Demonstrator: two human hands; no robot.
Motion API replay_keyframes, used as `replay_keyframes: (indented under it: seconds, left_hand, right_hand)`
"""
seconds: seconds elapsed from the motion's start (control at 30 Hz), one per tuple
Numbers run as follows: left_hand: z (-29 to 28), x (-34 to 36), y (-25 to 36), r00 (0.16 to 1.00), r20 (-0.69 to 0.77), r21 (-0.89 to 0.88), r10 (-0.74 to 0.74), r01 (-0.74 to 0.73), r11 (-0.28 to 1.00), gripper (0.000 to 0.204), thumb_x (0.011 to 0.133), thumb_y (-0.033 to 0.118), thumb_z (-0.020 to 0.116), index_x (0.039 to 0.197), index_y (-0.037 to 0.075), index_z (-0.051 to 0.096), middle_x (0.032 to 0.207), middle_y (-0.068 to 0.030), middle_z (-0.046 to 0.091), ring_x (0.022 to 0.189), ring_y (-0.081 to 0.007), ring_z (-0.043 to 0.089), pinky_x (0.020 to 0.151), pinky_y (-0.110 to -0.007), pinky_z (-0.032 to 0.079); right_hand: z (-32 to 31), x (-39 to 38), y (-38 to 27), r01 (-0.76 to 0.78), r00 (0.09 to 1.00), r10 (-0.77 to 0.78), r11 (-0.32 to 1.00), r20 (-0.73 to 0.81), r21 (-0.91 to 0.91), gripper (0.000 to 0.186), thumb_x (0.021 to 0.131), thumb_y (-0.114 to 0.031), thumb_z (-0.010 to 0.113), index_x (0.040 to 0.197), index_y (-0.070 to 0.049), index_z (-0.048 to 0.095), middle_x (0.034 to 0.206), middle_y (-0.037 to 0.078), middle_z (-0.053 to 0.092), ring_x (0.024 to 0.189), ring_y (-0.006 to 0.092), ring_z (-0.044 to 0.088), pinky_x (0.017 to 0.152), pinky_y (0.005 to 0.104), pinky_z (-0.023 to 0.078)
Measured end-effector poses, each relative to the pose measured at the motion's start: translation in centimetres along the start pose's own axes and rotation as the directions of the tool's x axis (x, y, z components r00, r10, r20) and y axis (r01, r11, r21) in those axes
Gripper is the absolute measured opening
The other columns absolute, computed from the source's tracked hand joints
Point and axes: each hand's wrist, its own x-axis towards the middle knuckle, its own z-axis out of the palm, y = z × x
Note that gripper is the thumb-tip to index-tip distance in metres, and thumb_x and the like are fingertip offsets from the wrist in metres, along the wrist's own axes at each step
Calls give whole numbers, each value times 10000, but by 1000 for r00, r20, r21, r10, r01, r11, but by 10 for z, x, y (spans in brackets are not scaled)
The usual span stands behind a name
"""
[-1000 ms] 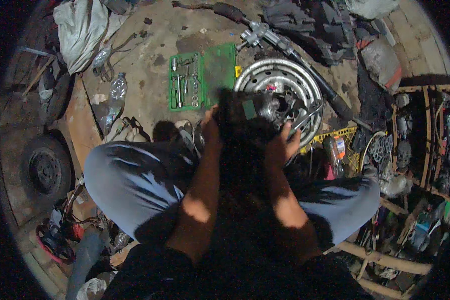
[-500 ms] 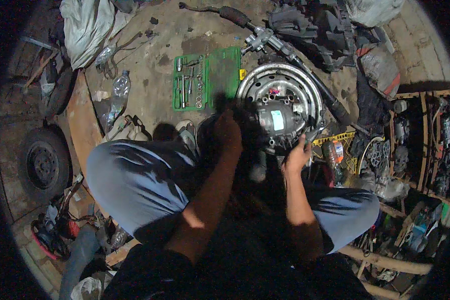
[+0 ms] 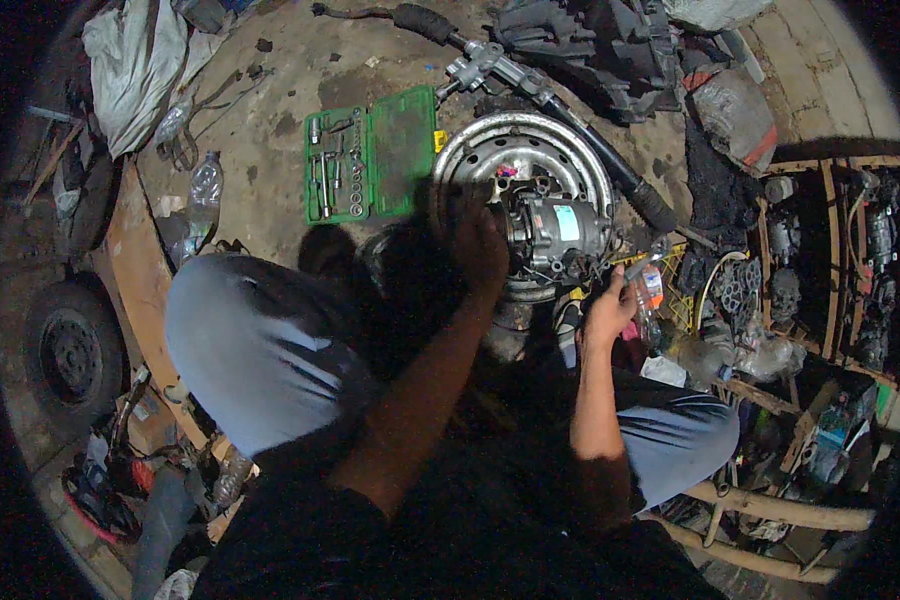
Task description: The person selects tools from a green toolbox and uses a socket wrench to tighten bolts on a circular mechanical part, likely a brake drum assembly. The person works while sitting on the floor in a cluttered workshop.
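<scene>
A silver, cylindrical compressor (image 3: 562,226) with a pale label lies across a steel wheel rim (image 3: 595,160). My left hand (image 3: 482,248), deep in shadow, is closed round the compressor's left end; its fingertips are hard to see. To the right of the compressor and apart from it, my right hand (image 3: 608,308) grips a slim hand tool (image 3: 648,262) with a shiny metal end pointing up and right. The tool's exact kind cannot be made out. Left of the rim lies an opened green socket set case (image 3: 402,150) with sockets and bars in it.
A steering rack (image 3: 540,90) runs diagonally behind the rim, beside black plastic housings (image 3: 590,50). On the left are a plastic bottle (image 3: 205,190) and a tyre (image 3: 70,350). A yellow crate (image 3: 682,275) and wooden shelves (image 3: 835,260) of parts stand on the right.
My right hand has drawn the tool away from the compressor, to the right. The compressor has turned on the rim, its label now further right on it. The whole view has shifted a little.
</scene>
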Motion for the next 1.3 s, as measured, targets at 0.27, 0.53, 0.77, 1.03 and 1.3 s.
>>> replay_keyframes:
  seconds: [0.27,0.53,0.77,1.03,1.3]
  left_hand:
    - [-13,10,-20,966,52,236,252,-257,937,281,952,130,607,1211,36,664,1144,-177,693,1100,-328,654,1000,-422,485]
    - [-51,38,40,818,317,110,481,-535,838,543,805,105,732,1330,86,597,1318,-143,621,1168,-346,567,1009,-461,479]
    - [-82,22,79,372,669,-150,644,-780,607,504,738,249,719,1221,116,673,1216,-179,646,1109,-380,572,994,-522,443]
    - [-71,76,92,894,253,316,369,-437,842,391,960,305,630,705,9,623,606,-155,600,601,-385,628,582,-481,489]
    - [-23,120,37,927,267,179,264,-317,932,353,1020,271,550,940,-51,669,641,-179,642,634,-308,693,560,-452,515]
  right_hand:
    - [-20,-16,-27,207,977,-195,965,90,-162,395,982,-215,650,1210,105,614,1236,204,652,991,295,649,957,382,467]
    - [-67,-62,-114,501,803,-238,766,546,-402,406,903,-217,731,1143,101,657,1019,271,698,960,373,678,876,445,511]
    - [-46,-97,-188,763,432,-208,603,877,-233,371,936,-273,676,1094,62,696,832,233,723,818,384,711,772,450,536]
    - [17,10,-197,393,707,-261,918,658,-58,618,1022,-510,523,979,77,715,826,184,732,811,242,700,783,392,523]
    - [56,41,-74,530,808,-376,801,453,-281,488,1003,-403,586,1045,65,717,982,247,715,959,391,658,906,446,485]
